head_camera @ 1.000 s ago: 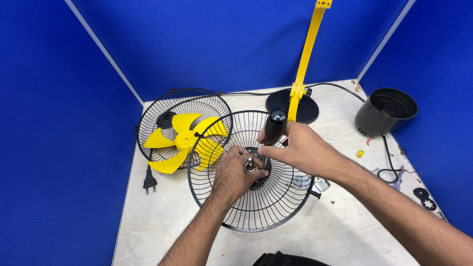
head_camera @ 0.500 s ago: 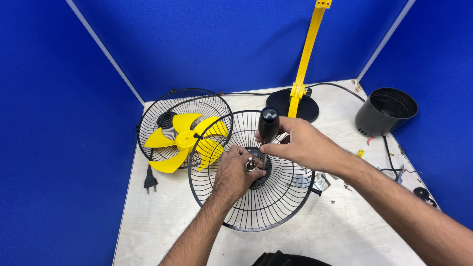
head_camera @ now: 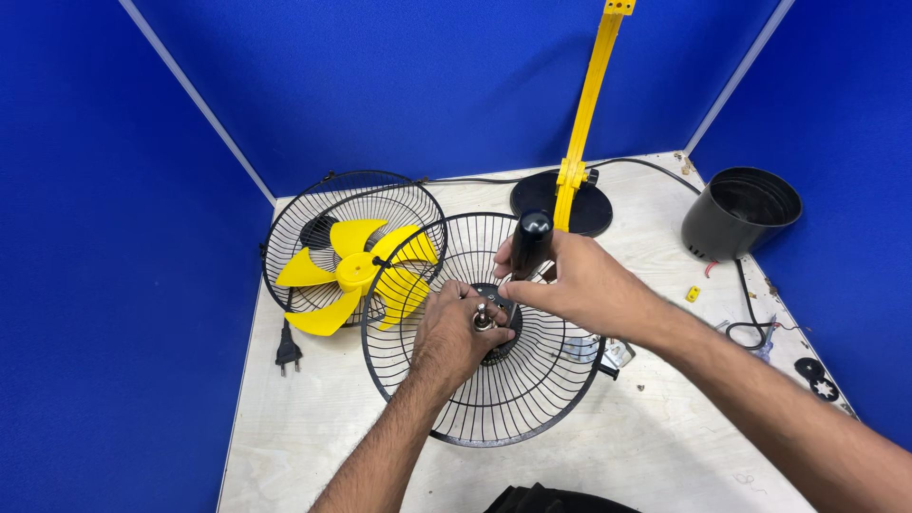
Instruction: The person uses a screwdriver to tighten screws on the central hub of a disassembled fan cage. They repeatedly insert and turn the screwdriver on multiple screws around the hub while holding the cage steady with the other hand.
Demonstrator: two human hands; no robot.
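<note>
— Looking down from the head camera: what do the hands hold?
— The left hand, fingers curled, pinches the metal shaft at the hub of the black wire fan guard, centre frame. The right hand is wrapped around a black-handled tool just above.
— And nearby?
— A second guard with a yellow fan blade lies left; a black cup-shaped housing stands upper right.

black wire grille in the middle, another black grille behind it with a bright yellow blade on top. yellow pole on a black base, glossy black handle, matte black pot, black plug, pale wood table, solid blue walls
</note>
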